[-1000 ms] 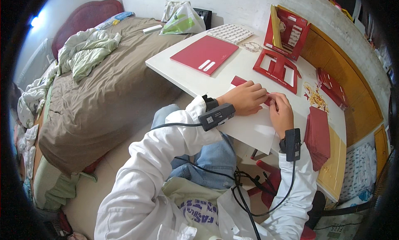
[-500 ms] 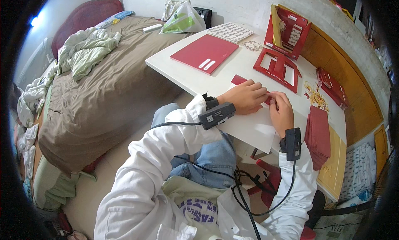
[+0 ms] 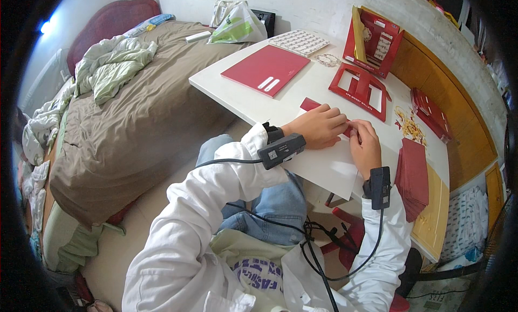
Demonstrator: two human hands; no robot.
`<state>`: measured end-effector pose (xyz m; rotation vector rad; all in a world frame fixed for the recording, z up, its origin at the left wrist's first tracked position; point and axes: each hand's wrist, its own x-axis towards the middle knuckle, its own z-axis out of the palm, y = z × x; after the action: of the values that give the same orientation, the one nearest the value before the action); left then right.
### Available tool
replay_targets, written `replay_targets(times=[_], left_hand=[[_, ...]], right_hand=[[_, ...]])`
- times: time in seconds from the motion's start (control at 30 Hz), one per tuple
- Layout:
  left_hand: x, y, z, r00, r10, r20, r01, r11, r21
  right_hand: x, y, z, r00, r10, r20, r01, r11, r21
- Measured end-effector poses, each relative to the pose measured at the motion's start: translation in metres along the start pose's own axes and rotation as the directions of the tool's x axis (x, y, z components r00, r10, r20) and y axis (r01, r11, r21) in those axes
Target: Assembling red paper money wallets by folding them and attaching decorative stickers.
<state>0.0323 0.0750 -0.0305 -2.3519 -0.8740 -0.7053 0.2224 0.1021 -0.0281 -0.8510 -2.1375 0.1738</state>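
At the near edge of the white table, my left hand lies over a dark red paper envelope, its fingers curled and closed on it. Most of the envelope is hidden beneath that hand; one end pokes out at the left. My right hand pinches at the envelope's right end, fingertips touching those of the left. A white sheet lies under both hands and reaches past the table edge. To the right of my right hand stands a stack of dark red envelopes.
Farther back lie a red card frame, a large red board, a patterned sheet and a standing red display box. Gold and red scraps are heaped at the right. Cables hang from my wrists; a bed fills the left.
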Motion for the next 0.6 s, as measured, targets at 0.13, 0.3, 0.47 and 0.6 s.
replay_targets(times=[0.13, 0.3, 0.47, 0.6], left_hand=[[0.0004, 0.0007, -0.0003, 1.0, -0.004, 0.015, 0.004, 1.0, 0.009], [0.0, 0.0002, -0.0006, 1.0, -0.007, 0.013, 0.007, 1.0, -0.009], [-0.0002, 0.0, -0.0005, 0.999, -0.019, 0.033, 0.019, 1.0, 0.006], [0.0005, 0.0001, -0.0013, 1.0, -0.013, 0.021, 0.013, 1.0, 0.016]], right_hand=[[-0.0003, 0.0018, -0.0001, 1.0, -0.023, -0.003, 0.023, 1.0, -0.013], [-0.0002, 0.0003, -0.0005, 1.0, -0.024, -0.002, 0.024, 1.0, -0.008], [0.0002, -0.0004, 0.0003, 1.0, -0.01, 0.005, 0.01, 1.0, -0.007], [0.0003, -0.0008, -0.0006, 1.0, -0.005, 0.003, 0.005, 1.0, -0.01]])
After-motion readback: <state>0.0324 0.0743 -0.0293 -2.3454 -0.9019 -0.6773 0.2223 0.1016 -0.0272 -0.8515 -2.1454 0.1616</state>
